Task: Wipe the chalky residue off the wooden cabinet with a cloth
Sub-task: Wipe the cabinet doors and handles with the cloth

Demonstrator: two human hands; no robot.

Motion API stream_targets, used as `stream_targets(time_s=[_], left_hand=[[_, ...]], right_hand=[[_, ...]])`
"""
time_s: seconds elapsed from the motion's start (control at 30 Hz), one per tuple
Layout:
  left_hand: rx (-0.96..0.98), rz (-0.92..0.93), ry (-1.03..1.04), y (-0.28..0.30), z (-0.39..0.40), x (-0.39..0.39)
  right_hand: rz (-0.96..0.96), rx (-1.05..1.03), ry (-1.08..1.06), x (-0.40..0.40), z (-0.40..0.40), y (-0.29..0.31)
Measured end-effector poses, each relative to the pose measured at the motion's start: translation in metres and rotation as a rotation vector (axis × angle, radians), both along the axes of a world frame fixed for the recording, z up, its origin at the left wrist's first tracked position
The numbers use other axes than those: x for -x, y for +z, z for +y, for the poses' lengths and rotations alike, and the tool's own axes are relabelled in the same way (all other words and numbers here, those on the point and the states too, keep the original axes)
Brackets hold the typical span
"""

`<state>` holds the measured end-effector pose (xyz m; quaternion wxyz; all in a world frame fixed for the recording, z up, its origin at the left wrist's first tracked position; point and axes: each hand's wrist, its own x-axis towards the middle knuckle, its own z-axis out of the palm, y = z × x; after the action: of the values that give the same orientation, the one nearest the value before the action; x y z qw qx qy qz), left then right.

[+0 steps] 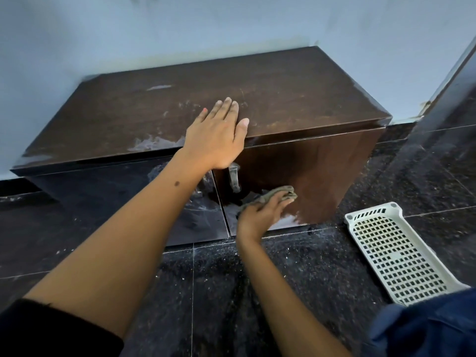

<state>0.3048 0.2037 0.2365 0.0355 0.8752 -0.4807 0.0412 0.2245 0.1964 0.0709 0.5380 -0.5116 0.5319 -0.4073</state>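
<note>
Left of the left hand [217,135]: white chalky smears [154,144] along the front edge of the wooden cabinet [144,112], more faint streaks farther back on the dark top. Left hand itself laid flat on the cabinet top at its front edge, fingers straight and held close together, thumb spread off to the right, nothing gripped. Just beneath that palm, on the right door [322,171]: a grey metal handle [234,177], partly hidden by the hand. Below and a little right of the left hand: right hand [260,215] low against the right door, fingers curled round a crumpled grey-brown cloth [279,195], pressed onto the door face. Around the cloth and under the right hand: pale smeared residue [288,221] near the door's bottom edge. Left of the right hand: the glossy left door [116,199], also streaked white near the seam. Well right of the right hand: a white perforated plastic basket [394,253] lying on the dark speckled floor [231,292], apart from the cabinet. Lower right corner: blue fabric [432,328].
</note>
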Motion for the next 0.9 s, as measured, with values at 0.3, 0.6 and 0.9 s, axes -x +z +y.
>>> stream_targets(time_s=[0.3, 0.6, 0.9], left_hand=[[-0.039, 0.047, 0.160, 0.006, 0.048, -0.046], [0.030, 0.092, 0.194, 0.003, 0.043, -0.048], [0.072, 0.045, 0.190, 0.000, 0.043, -0.046]], right_hand=[[-0.113, -0.421, 0.003, 0.018, -0.027, -0.024], [-0.142, -0.069, 0.179, -0.014, 0.062, 0.018], [-0.083, -0.106, 0.082, -0.002, 0.020, 0.007]])
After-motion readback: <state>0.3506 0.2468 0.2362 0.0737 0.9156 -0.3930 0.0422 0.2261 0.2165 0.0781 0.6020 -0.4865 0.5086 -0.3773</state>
